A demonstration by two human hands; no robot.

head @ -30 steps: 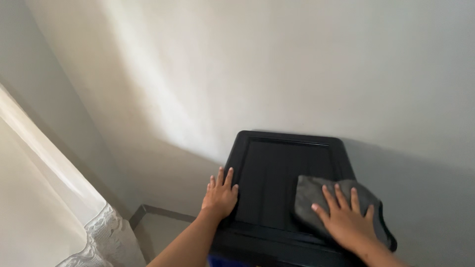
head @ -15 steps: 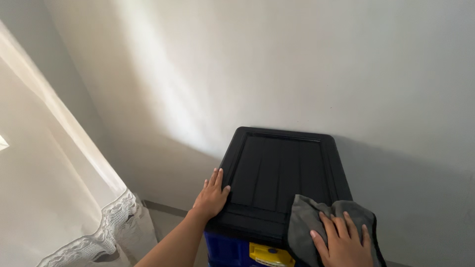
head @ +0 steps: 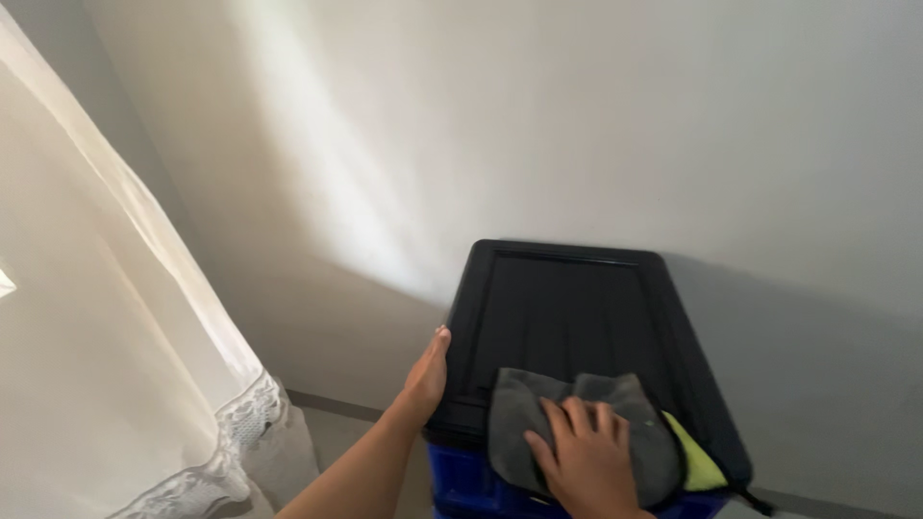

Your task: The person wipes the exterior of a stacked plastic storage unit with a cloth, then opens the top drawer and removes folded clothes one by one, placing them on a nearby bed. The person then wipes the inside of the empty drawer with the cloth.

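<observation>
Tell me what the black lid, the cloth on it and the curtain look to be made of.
Lid: likely moulded plastic, black with a dull sheen; raised rim and shallow ribs suggest it.
Cloth: soft grey fabric, probably microfibre, fuzzy and folding under the right hand; one yellow side shows.
Curtain: thin, sheer white fabric, light glowing through, with a lace-like hem.

The right hand (head: 586, 461) has slid the grey cloth (head: 577, 432) leftward along the black lid's (head: 567, 308) front edge.

Black lid (head: 567, 308) of a blue storage bin (head: 461, 481).
A grey cloth (head: 524, 432) with a yellow underside lies flat on the lid's near edge.
</observation>
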